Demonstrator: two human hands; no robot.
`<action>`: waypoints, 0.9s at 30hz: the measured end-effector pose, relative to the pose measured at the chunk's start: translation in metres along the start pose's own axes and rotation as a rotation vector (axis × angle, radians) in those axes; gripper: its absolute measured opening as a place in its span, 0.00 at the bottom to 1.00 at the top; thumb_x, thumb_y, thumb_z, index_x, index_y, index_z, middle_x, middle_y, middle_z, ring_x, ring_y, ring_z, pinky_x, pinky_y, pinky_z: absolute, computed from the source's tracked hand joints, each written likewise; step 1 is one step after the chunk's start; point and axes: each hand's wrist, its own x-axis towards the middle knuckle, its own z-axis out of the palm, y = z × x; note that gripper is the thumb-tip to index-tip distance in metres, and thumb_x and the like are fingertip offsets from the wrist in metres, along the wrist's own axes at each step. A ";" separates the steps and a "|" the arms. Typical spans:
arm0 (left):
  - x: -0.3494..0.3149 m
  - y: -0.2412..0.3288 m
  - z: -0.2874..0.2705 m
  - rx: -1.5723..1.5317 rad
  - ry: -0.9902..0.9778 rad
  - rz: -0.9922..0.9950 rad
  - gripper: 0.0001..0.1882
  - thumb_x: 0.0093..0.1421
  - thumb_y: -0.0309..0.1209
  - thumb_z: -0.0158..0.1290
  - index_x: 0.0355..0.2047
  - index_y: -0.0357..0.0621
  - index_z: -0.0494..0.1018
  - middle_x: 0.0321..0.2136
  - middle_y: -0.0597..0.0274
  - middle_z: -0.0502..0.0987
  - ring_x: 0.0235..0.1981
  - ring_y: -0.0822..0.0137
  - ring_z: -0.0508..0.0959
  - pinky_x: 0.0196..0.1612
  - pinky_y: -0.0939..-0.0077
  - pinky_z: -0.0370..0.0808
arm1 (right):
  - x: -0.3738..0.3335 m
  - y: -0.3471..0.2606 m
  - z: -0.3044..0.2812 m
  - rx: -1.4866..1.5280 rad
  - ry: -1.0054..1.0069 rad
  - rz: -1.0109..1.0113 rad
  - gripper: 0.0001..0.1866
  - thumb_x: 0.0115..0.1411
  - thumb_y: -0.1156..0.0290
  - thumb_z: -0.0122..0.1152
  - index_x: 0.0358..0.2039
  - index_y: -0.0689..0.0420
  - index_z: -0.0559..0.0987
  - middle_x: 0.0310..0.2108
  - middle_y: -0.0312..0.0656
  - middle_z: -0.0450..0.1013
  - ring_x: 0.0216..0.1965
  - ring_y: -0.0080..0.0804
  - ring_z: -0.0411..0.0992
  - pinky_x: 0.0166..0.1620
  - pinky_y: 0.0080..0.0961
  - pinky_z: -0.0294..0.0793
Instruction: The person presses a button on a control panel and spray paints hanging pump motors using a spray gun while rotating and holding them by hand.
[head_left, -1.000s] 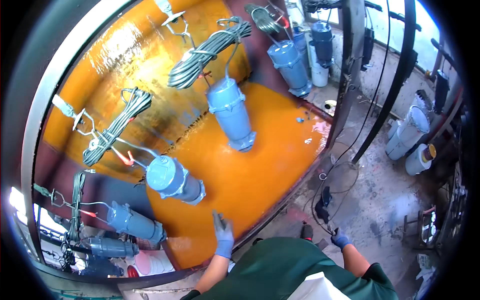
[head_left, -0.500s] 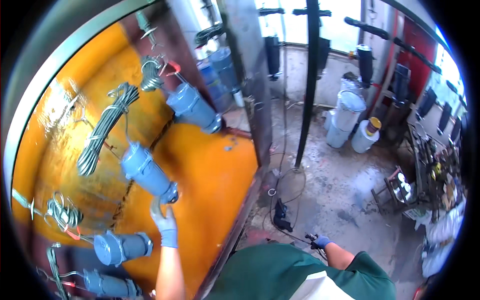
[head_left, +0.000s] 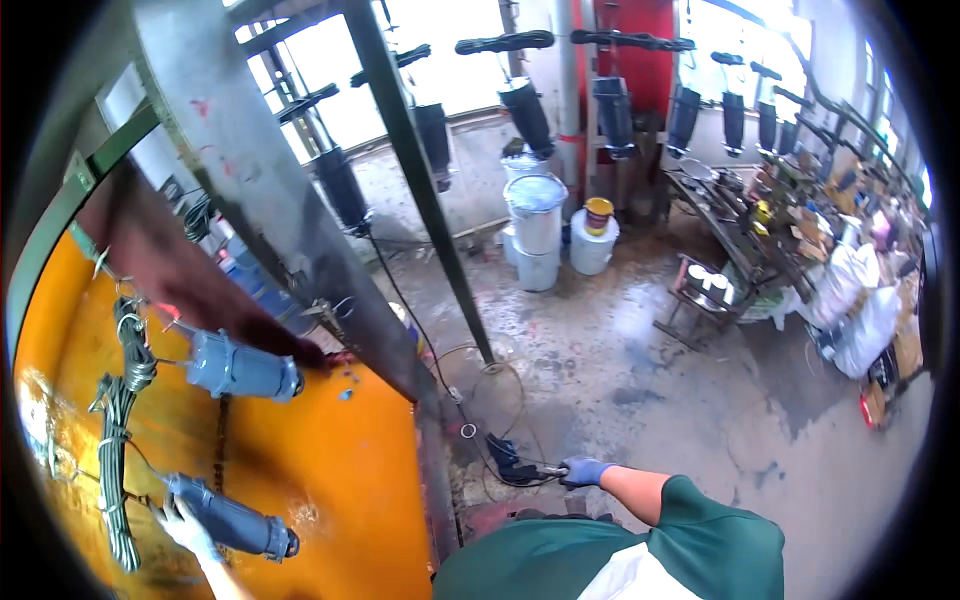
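Observation:
Gloved, my left hand (head_left: 187, 529) is at the side of a blue-grey cylindrical pump (head_left: 235, 518), near its cable end, with fingers stretched out. The pump hangs tilted in front of an orange-coated panel (head_left: 345, 480). A tied bundle of dark green cable (head_left: 116, 470) hangs beside it. Another blue-grey pump (head_left: 243, 366) hangs farther off, below its own cable bundle (head_left: 136, 345). My right hand (head_left: 583, 472), in a blue glove, is closed around a small metal spray gun (head_left: 550, 472), partly hidden by the fingers. A black object (head_left: 511, 462) lies just left of the gun.
A thin hose (head_left: 432, 350) trails over the floor. A green post (head_left: 425, 190) stands ahead, beside a wide grey column (head_left: 270, 190). Beyond are white buckets (head_left: 536, 230), several hanging dark pumps (head_left: 527, 115), a cluttered bench (head_left: 715, 225) and a small stool (head_left: 703, 290).
The view has swung to the right. My left hand has gone from the pump's lower end to its side near the cable end. My right hand still grips the spray gun.

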 end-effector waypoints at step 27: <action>-0.075 0.044 -0.081 -0.814 0.157 -0.603 0.28 0.78 0.41 0.45 0.70 0.34 0.65 0.65 0.50 0.73 0.63 0.55 0.75 0.65 0.60 0.71 | 0.053 -0.357 -0.077 0.363 0.038 -0.795 0.16 0.63 0.71 0.69 0.51 0.60 0.83 0.35 0.48 0.82 0.37 0.30 0.79 0.45 0.31 0.78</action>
